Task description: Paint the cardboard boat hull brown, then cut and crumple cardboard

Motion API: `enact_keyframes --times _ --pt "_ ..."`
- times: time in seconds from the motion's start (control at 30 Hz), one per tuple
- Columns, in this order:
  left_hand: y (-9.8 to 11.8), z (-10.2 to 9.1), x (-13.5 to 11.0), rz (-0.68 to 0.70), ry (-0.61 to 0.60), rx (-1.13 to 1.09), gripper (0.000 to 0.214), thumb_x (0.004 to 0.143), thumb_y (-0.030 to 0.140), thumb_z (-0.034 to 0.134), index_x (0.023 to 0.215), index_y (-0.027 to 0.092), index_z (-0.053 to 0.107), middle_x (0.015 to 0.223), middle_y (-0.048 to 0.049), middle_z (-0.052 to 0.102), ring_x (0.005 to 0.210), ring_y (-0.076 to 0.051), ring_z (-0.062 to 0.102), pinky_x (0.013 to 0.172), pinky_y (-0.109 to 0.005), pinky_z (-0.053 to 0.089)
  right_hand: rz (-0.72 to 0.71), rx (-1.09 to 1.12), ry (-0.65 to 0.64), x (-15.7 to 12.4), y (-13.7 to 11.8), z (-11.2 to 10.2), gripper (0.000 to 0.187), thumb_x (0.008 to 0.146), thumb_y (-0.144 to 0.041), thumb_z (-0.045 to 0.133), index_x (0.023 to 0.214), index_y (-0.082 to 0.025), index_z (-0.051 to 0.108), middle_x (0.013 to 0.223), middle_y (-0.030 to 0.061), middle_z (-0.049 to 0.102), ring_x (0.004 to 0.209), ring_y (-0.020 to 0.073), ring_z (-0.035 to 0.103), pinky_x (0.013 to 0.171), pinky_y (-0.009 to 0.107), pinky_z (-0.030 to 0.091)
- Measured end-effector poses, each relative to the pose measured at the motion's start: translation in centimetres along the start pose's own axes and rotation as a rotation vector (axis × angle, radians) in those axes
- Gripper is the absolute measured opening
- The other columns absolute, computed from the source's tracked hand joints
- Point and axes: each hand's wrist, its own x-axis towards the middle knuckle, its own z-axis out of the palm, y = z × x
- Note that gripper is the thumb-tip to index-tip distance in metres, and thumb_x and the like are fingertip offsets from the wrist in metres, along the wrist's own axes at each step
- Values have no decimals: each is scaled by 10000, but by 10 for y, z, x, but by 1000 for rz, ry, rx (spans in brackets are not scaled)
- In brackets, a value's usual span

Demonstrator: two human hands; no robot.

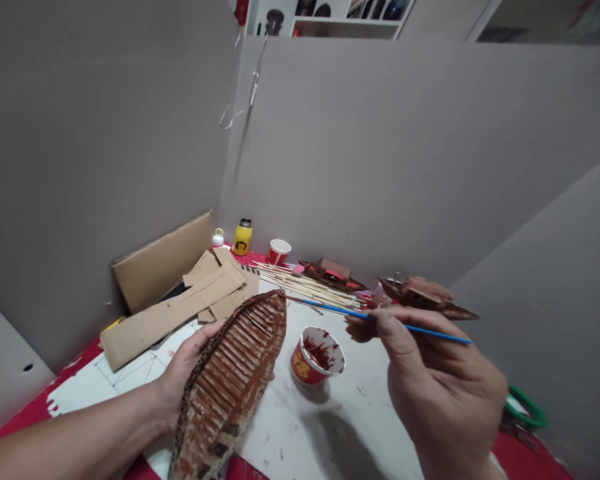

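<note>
My left hand (187, 363) is wrapped round the left side of a cardboard model boat (237, 370), holding it tilted up. Ridged strips cross its inside, mostly coated in reddish-brown paint, with paler patches toward the lower end. Between the thumb and fingers of my right hand (420, 373) is a thin blue paintbrush (340, 309), its tip at the boat's upper end. A red-and-white paper cup (316, 360) with brown paint smeared inside stands on the white paper (360, 400) between my hands.
Cut cardboard pieces (180, 313) lie at the left, near a yellow bottle (243, 238) and another paper cup (279, 252). Wooden sticks (305, 285) and two brown model boats (335, 273) (425, 293) are at the back. Green-handled scissors (530, 410) rest at right; grey walls enclose the table.
</note>
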Motion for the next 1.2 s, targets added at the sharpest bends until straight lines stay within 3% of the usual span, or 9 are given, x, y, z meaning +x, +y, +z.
enact_keyframes --times 0.3,0.47,0.63,0.83,1.0,1.2 --pt "4 8 0 37 88 69 445 967 358 423 1081 68 740 981 -155 801 847 -273 766 840 -401 579 41 27 -226 -11 -8 -3 30 895 -263 725 910 -240 736 776 2 743 653 140 725 594 200 614" --pt "3 7 0 42 145 97 419 962 334 430 975 75 760 892 -134 806 779 -246 765 809 -366 583 158 197 -262 -25 -23 7 81 934 -276 685 960 -257 759 843 15 776 647 150 754 609 211 641" --pt "3 4 1 -48 78 37 479 968 391 420 886 73 769 830 -135 800 741 -226 760 780 -323 575 90 242 -259 -32 -28 16 88 922 -299 707 962 -277 782 856 7 777 705 153 773 641 194 648" --pt "2 3 1 -92 69 31 513 972 429 417 961 57 770 868 -144 805 787 -247 766 800 -351 574 59 184 -238 -34 -19 20 100 928 -248 698 980 -286 774 872 -9 779 681 114 765 634 147 633" --pt "3 6 1 -93 26 -1 540 990 410 376 857 72 775 766 -125 797 695 -224 758 724 -313 569 29 216 -334 -42 -18 19 158 946 -208 662 1044 -288 756 890 10 795 784 163 786 665 186 642" --pt "3 5 1 -85 4 -13 530 982 404 387 850 70 776 770 -133 793 678 -211 744 744 -301 561 62 277 -388 -51 -21 13 174 935 -198 662 1055 -282 756 855 29 778 710 176 762 645 253 647"
